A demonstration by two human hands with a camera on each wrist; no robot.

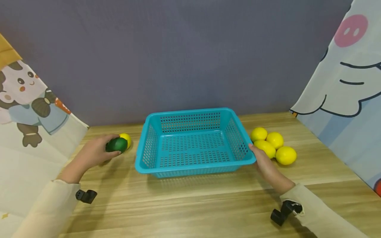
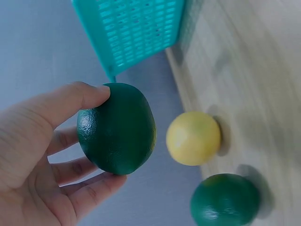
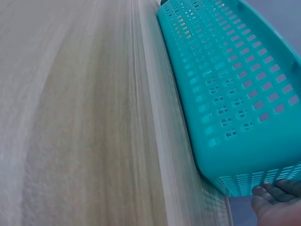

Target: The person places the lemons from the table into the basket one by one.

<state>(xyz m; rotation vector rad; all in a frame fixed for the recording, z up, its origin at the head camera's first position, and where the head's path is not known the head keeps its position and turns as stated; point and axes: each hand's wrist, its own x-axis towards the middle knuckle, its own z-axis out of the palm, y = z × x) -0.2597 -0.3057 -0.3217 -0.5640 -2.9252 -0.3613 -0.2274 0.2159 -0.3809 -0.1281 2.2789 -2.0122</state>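
Note:
In the head view my left hand (image 1: 96, 150) holds a dark green lime (image 1: 117, 145) between thumb and fingers, to the left of the turquoise basket (image 1: 193, 167). The left wrist view shows this lime (image 2: 117, 129) raised in the grip, thumb on one side and fingers on the other. Beside it on the table are a yellow lemon (image 2: 193, 138) and a second green lime (image 2: 225, 200), which the hand mostly hides in the head view. My right hand (image 1: 265, 163) grips the basket's right front corner, thumb over the rim and fingers against the outer wall.
Several yellow lemons (image 1: 275, 140) sit close together just right of the basket, near my right hand. A plain grey wall (image 1: 190, 56) rises behind the wooden table (image 1: 184, 208). Printed cloths border the table on the left and right.

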